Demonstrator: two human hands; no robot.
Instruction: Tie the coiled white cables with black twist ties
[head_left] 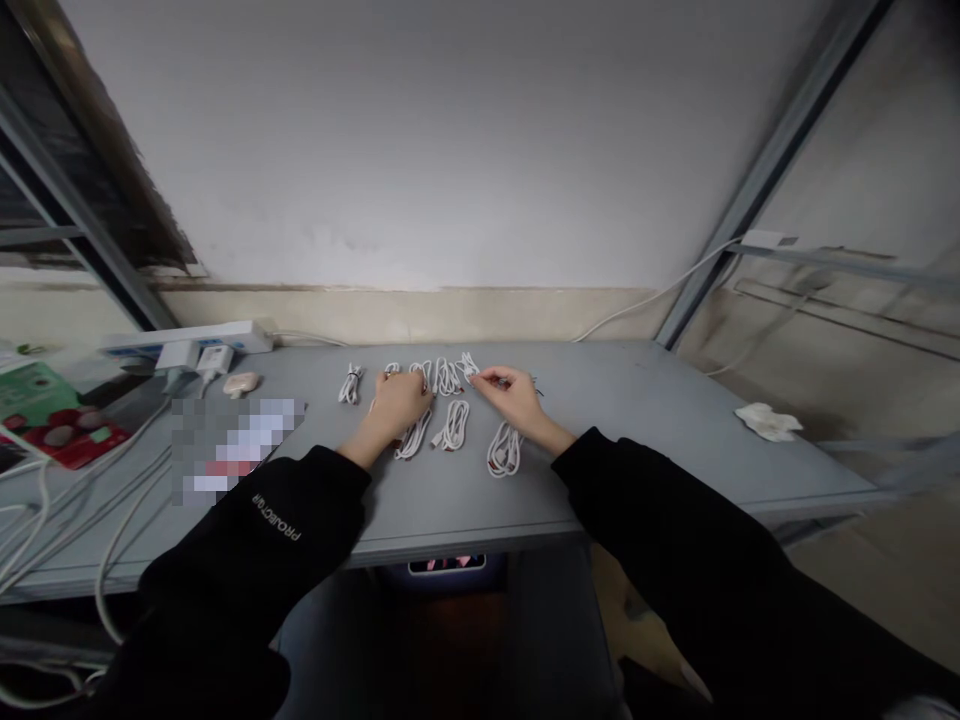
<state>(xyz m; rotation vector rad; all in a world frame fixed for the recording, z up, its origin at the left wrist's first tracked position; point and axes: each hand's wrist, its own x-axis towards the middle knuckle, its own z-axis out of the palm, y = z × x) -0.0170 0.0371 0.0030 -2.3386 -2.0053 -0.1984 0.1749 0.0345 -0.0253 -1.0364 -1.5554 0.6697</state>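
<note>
Several white cables, each coiled into a bundle, lie in two loose rows on the grey desk [637, 420]. My left hand [403, 405] is closed, knuckles up, over the bundles left of the middle; whatever its fingers grip is hidden beneath it. A cable bundle [412, 438] shows just below that hand. My right hand [517, 400] is pinched, its fingertips at the lower end of a back-row cable bundle [469, 366]. Under the right wrist lies a larger cable coil [504, 452]. Between the hands sit another back-row bundle [448, 377] and a front-row bundle [454, 426]. One tied bundle [350, 384] lies apart at the left.
A power strip [247, 337] with plugged-in white chargers [215, 358] stands at the back left. Near it are a small beige case [241, 384], a blurred-out flat item [240, 445], a green and red package [60, 415] and trailing cords. Crumpled tissue [769, 422] lies at the right.
</note>
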